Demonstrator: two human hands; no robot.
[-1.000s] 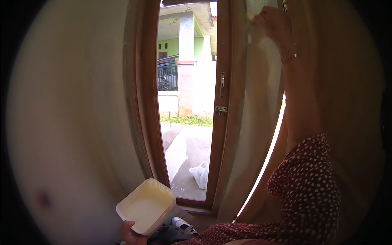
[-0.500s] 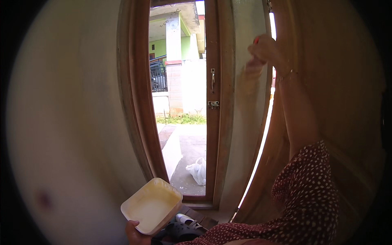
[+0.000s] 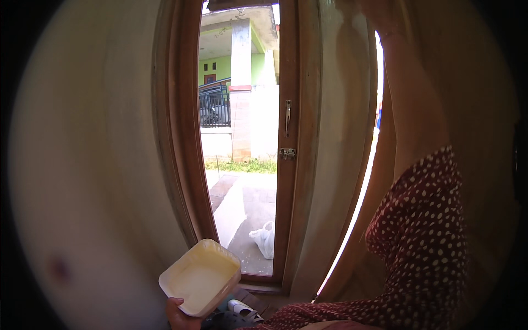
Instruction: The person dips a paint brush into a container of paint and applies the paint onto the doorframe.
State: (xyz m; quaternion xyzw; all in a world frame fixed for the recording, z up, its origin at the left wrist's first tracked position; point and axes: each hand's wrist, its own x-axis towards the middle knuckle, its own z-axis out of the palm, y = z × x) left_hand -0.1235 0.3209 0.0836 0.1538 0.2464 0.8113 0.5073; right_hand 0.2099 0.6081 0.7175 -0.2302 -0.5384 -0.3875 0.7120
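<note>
Cream square tray (image 3: 201, 278) — empty, tilted

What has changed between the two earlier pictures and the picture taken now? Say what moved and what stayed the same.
The raised right hand has climbed along the pale curtain and now sits at the picture's top edge, mostly out of view. The view has shifted, so the doorway appears further right. The left hand still holds the cream rectangular tub low down. The white bag outside has not moved.
</note>
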